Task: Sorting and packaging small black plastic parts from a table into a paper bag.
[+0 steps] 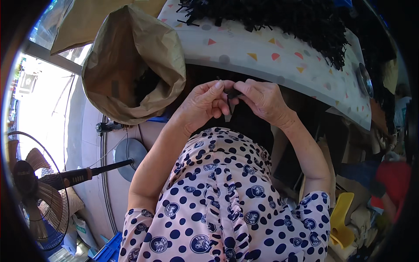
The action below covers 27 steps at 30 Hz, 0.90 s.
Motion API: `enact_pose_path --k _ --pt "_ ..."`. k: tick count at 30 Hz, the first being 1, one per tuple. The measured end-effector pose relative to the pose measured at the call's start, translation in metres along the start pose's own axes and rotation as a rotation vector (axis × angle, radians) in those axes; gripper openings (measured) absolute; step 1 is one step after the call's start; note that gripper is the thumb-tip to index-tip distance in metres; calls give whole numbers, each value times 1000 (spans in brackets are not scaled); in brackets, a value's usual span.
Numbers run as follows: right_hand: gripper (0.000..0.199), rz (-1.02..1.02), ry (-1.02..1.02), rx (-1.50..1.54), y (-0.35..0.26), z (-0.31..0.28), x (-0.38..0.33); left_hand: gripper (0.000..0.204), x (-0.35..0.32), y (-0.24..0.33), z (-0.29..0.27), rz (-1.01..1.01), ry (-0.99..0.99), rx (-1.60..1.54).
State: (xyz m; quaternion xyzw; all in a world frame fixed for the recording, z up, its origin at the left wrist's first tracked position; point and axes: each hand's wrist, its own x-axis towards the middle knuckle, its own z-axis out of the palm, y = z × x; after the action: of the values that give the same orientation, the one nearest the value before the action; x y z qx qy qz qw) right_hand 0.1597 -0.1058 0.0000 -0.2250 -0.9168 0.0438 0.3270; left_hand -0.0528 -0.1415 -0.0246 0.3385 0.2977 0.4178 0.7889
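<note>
My left hand (pixel 205 100) and my right hand (pixel 264 102) meet in front of my waist, just off the near edge of the table. Between their fingertips they pinch a small black strip (pixel 230 97), one thin end hanging down. My fingers hide much of it, so its exact kind is unclear. Beyond my hands, a large heap of similar black strips (pixel 279 15) lies on the table (pixel 244 48), which has a pale cover with coloured shapes. To the left of my left hand gapes an open brown paper bag (pixel 109 72), with dark pieces (pixel 147 83) inside.
A standing fan (pixel 30 183) is at the left, its round base (pixel 131 157) on the floor. Another brown paper sheet or bag (pixel 83 22) lies behind the open bag. At the right are a yellow plastic object (pixel 341 218) and a person in red (pixel 393 183).
</note>
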Motion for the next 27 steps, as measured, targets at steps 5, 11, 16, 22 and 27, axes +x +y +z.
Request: enact_pose_path --k 5,11,16,22,27 --pt "41 -157 -58 -90 -11 -14 -7 36 -15 -12 7 -121 -195 -378" --pt "53 -147 71 24 -25 1 -16 29 -33 -15 21 -139 -124 -377" --pt "37 434 45 568 -54 18 -26 29 -44 -13 29 111 137 90" --pt "36 758 150 966 -86 32 -20 29 -45 -27 38 350 330 466" --pt "35 826 163 1005 -85 45 -23 28 -42 -36 37 395 380 543"
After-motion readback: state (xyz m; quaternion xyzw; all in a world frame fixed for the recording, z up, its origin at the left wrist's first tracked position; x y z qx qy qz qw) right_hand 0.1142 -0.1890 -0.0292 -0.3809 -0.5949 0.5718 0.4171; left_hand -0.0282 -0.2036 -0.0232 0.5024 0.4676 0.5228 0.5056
